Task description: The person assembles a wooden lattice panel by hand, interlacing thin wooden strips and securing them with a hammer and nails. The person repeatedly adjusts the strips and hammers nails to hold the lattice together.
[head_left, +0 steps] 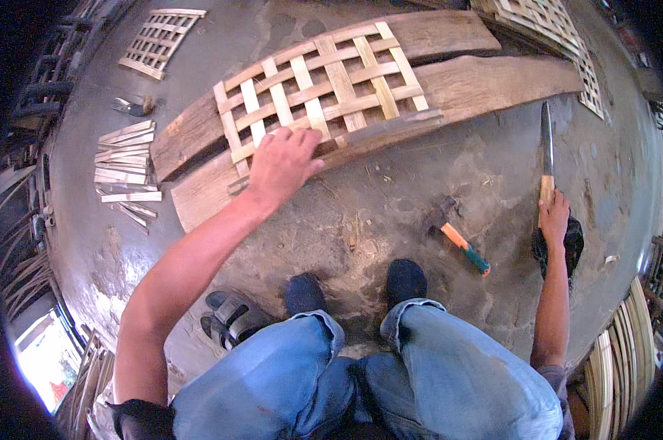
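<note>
A woven lattice panel (336, 81) of pale flat slats, probably bamboo or wood, lies across two rough brown planks (504, 82). My left hand (283, 158) is at its near edge, fingers curled over the slats. Along that same edge runs a narrow greyish strip (390, 128). Off to the right, my right hand (555, 216) is closed round the pale wooden handle of a machete (546, 147), its long blade pointing away from me. Beside that hand is a crumpled black bag (572, 246). Between my hands, a hammer (460, 240) with an orange and green handle lies on the floor.
Loose slats (128, 165) lie at the left, near a small tool (133, 106). A smaller lattice (162, 42) lies far left; more lattice panels (540, 26) are stacked far right. Sandals (236, 315) sit by my left foot. Long strips (625, 352) lean at lower right.
</note>
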A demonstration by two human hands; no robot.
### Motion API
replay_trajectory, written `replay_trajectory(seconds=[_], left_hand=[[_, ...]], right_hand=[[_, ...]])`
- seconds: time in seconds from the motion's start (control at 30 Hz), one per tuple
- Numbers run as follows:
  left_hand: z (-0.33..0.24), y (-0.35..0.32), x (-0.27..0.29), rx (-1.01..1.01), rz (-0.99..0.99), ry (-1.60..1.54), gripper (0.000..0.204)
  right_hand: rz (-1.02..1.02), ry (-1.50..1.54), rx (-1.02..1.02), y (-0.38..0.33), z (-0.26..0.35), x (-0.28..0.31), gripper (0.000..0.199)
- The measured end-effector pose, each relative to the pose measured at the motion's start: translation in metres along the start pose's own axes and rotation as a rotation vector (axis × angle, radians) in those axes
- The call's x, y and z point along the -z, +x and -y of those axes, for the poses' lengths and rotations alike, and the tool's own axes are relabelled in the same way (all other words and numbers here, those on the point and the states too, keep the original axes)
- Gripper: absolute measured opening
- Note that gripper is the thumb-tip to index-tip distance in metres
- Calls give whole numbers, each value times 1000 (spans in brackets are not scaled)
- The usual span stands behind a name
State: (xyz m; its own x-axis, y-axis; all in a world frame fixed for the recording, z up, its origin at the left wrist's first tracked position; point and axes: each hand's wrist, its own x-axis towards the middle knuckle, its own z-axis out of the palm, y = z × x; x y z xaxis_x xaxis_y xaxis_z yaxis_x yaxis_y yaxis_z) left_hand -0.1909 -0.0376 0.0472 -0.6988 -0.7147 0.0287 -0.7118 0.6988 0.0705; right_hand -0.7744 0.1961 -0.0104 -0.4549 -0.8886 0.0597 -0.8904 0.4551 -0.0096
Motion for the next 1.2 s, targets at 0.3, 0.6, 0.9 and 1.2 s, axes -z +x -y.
replay_trajectory(seconds=[0.3,0.6,0.9,1.2], left_hand=[[-2,-1,-4,-101,-115,143,44],[-3,4,3,-65,22,45,48],[-5,3,-3,-77,17,157,47],[20,15,34,83,209,-97,63]], right_hand=[[125,103,-167,-1,-13,-9,49],[-184,390,-244,-33,4,-9,46],[-15,674,-203,-55,141,23,55],[-60,550,-123,-68,198,8,49]])
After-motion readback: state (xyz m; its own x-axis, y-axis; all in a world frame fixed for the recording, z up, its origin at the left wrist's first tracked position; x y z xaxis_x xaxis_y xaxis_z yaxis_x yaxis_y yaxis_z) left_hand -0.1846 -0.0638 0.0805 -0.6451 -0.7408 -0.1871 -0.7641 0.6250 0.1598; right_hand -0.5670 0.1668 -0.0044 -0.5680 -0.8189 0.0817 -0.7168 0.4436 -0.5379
